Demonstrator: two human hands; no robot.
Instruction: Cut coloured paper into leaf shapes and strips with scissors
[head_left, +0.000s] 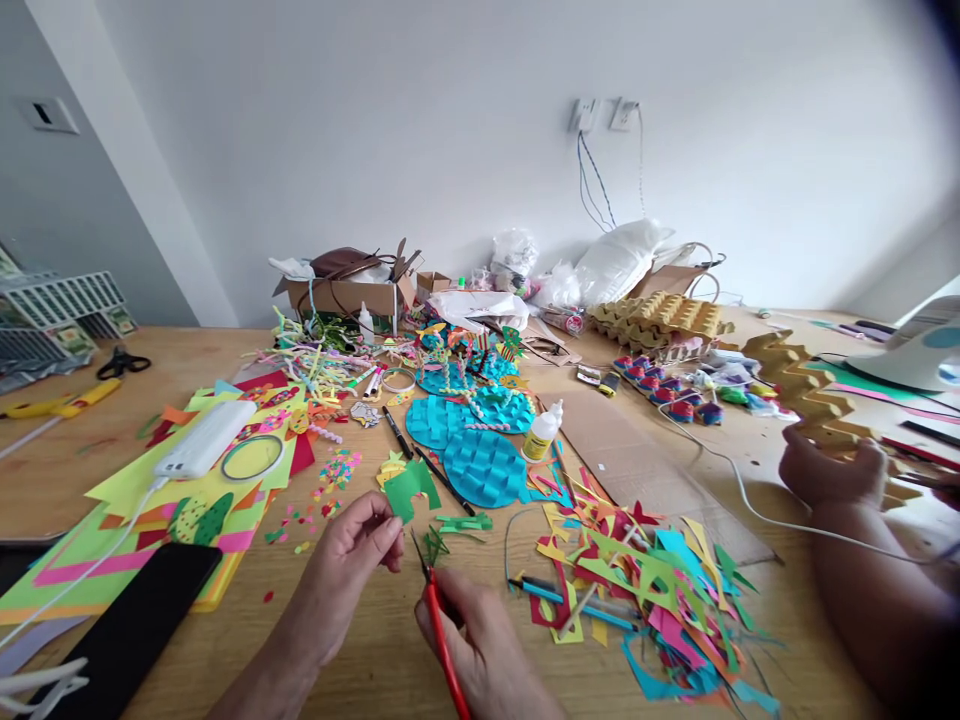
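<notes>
My left hand (352, 555) pinches a piece of green paper (409, 487) with a notch cut in its lower edge. In my right hand (480, 640) is a pair of scissors (442, 640) with red handles, its tips pointing up just right of the green paper and apart from it. Thin green paper scraps (459, 524) lie on the table beyond the blades. Past them sit round blue pleated paper pieces (485, 467) and a white glue bottle (543, 432) with a yellow label.
Coloured paper scraps (660, 600) are heaped at the right. Another person's hand (832, 465) holds an egg carton (810, 395). At left, stacked coloured paper (67, 590) carries a white power strip (206, 440) and lies beside a black phone (142, 635). A white cable (757, 510) crosses the right side.
</notes>
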